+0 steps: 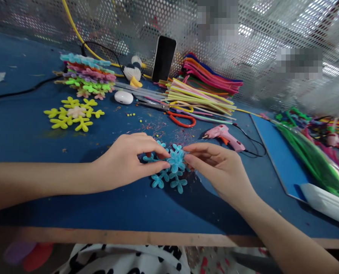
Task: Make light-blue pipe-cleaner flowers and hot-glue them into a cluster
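Note:
A light-blue pipe-cleaner snowflake (164, 175) lies on the blue table before me, partly hidden by my fingers. At its centre sits a small blue pipe-cleaner flower (176, 160). My left hand (133, 160) pinches the flower's left side between thumb and fingertips. From the right, my right hand (219, 167) has thumb and fingers closed at the flower's other edge. Farther left rests a yellow snowflake (62, 118) with a pale flower (76, 111) in its middle. A pink glue gun (225, 137) lies on its side beyond my right hand.
Behind are a stack of coloured snowflakes (88, 78), a white case (123, 97), red-handled scissors (182, 119), pipe cleaners (200, 97) and a leaning phone (164, 58). A blue board (283, 156) and bagged green pipe cleaners (309, 156) lie right. Perforated metal (252, 53) borders the back.

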